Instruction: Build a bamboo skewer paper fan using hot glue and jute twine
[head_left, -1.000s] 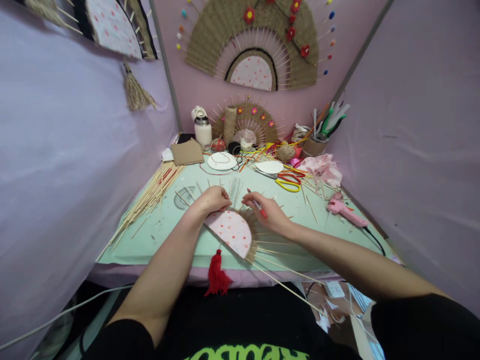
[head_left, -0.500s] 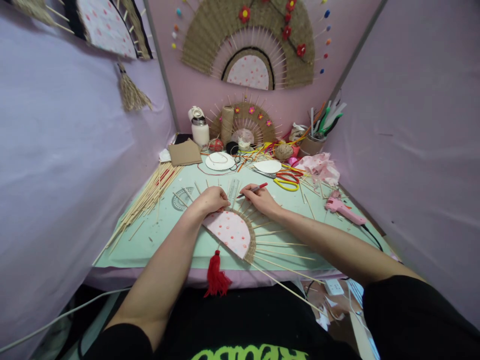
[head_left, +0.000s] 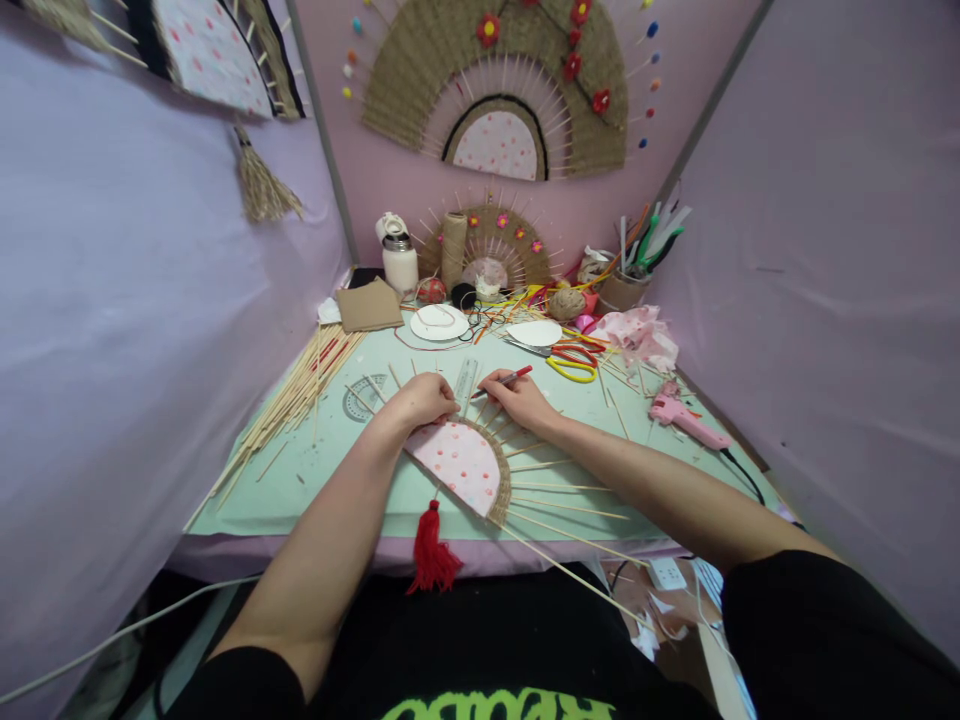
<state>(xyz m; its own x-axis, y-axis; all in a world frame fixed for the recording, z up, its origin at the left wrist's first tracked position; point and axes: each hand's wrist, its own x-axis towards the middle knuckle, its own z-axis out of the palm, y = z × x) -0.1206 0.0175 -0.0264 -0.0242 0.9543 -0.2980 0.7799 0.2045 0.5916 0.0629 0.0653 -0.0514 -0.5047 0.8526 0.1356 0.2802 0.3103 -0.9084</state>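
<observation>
A half-round fan frame (head_left: pixel 459 462) lies at the table's near edge, its pink-spotted white cloth bordered by woven twine, with thin sticks (head_left: pixel 562 488) fanning outward. From its straight side a red tassel (head_left: pixel 435 550) hangs over the edge. My left hand (head_left: pixel 433 397) is closed at the top of the cloth, fingertips pressed together at the lower end of a clear ruler (head_left: pixel 466 378). In my right hand (head_left: pixel 517 402) is a red pen (head_left: pixel 516 377), its tip pointing left close to the ruler. A protractor (head_left: pixel 365 398) lies left of my left hand, partly under sticks.
Loose sticks (head_left: pixel 296 390) are piled at left. Behind my hands are white ovals (head_left: pixel 440 322), scissors (head_left: pixel 574 365), twine balls (head_left: pixel 568 303) and a bottle (head_left: pixel 400 265). A pink glue gun (head_left: pixel 690 420) with a cord lies at right. Fabric walls (head_left: pixel 810 300) enclose the table.
The right hand and pen have shifted very slightly left. My left hand, the fan frame and the ruler appear to have stayed in place.
</observation>
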